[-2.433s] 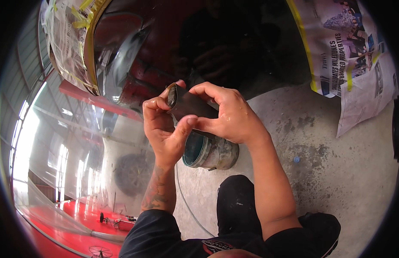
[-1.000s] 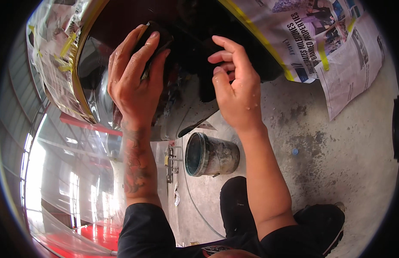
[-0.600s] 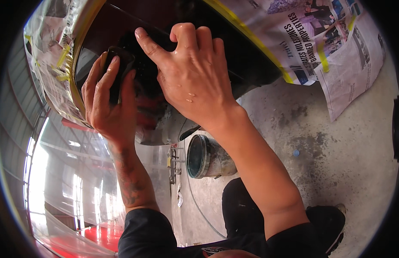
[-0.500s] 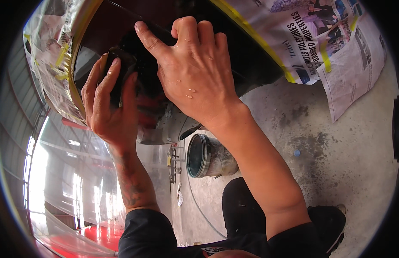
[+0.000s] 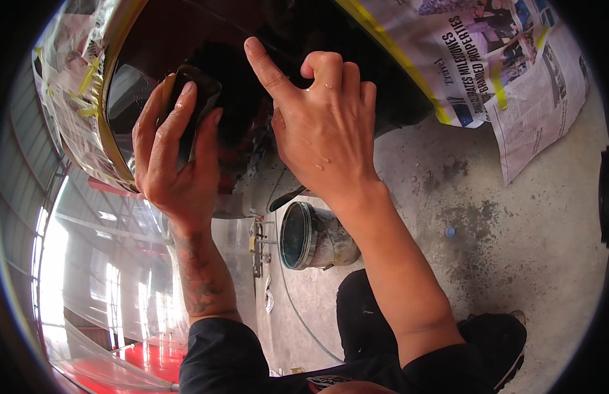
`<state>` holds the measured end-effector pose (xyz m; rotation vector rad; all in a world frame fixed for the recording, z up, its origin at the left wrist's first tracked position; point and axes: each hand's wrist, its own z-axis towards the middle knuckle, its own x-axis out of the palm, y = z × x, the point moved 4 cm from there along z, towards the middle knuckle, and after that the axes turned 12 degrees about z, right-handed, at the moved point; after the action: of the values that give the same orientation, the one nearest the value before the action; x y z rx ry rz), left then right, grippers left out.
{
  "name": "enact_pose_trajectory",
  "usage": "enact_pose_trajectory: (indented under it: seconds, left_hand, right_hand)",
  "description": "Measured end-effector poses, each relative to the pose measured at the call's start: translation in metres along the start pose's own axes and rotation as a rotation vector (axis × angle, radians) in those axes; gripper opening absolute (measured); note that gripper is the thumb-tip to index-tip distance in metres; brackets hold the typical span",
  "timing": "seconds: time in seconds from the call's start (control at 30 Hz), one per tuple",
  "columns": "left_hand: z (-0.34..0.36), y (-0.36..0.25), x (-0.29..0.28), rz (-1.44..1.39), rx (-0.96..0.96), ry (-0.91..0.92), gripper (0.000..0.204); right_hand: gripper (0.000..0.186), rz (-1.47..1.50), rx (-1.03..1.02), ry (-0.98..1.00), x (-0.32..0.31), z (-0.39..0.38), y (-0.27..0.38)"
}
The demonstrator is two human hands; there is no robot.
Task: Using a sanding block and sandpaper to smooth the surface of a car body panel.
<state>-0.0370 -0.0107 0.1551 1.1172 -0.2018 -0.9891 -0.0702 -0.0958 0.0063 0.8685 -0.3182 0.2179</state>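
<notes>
A glossy black car body panel, edged with yellow tape, fills the top of the view. My left hand grips a dark piece of sandpaper, which has a brownish edge and looks folded round a block, against the panel's left part. To its right, my right hand is over the panel with its index finger stretched out and the other fingers bent. Nothing shows in it, though its palm and thumb are mostly hidden. Water drops sit on its back.
Newspaper is taped along the panel's right side, and more masking paper covers the left. Below stands a dirty bucket on the stained concrete floor, beside a thin hose. Clear plastic sheeting hangs at the left.
My right hand has shifted right and a little down across the panel, its index finger still outstretched. My left hand has moved slightly right with the sandpaper.
</notes>
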Motion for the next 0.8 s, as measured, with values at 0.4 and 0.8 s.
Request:
enact_pose_trajectory:
  seconds: [0.4,0.8]
  left_hand:
    - [0.005,-0.003,0.003,0.003,0.015,-0.002,0.043]
    - [0.007,-0.007,0.017,-0.012,0.093,-0.042,0.046]
  right_hand:
    - [0.067,0.025,-0.011,-0.025,0.0,-0.002,0.001]
    - [0.066,0.111,0.026,-0.083,-0.002,-0.006,-0.005]
